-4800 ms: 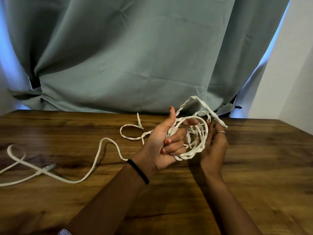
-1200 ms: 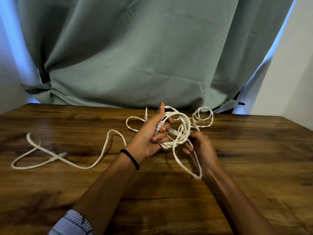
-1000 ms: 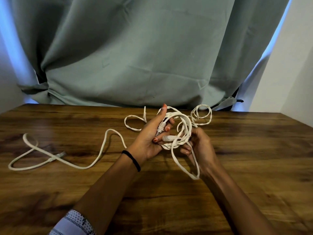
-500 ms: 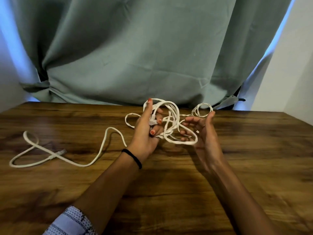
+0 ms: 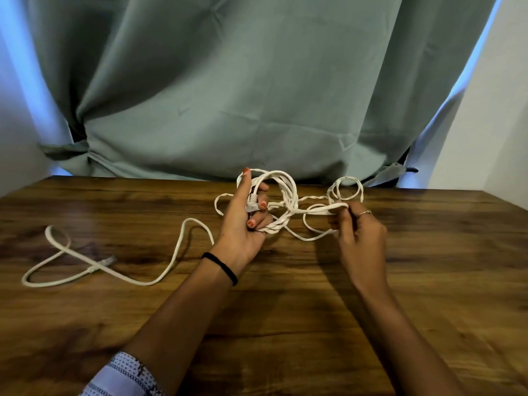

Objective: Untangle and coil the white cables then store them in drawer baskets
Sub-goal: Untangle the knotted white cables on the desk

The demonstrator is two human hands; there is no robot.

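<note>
— Left hand (image 5: 243, 224) raised, palm in, fingers curled round the knotted bundle of white cables (image 5: 281, 195), a plug (image 5: 252, 203) pinned under the fingertips; probably to anchor the tangle while a strand gets worked free

— And the right hand (image 5: 358, 238)?

— Pinched shut on a folded loop (image 5: 325, 209), drawn out sideways from the bundle; looks like teasing one strand clear of the twist

— Rest of the cable?

— Trailing left across the wooden tabletop (image 5: 428, 281), slack, ending in a loose loop (image 5: 54, 261) with a second plug (image 5: 107, 261) lying flat; another small ring (image 5: 345, 190) just behind the right hand, near the green curtain (image 5: 228, 95)

— Progress?

— Early, by the look of it: still knotted, nothing coiled, no drawer baskets in view
</note>
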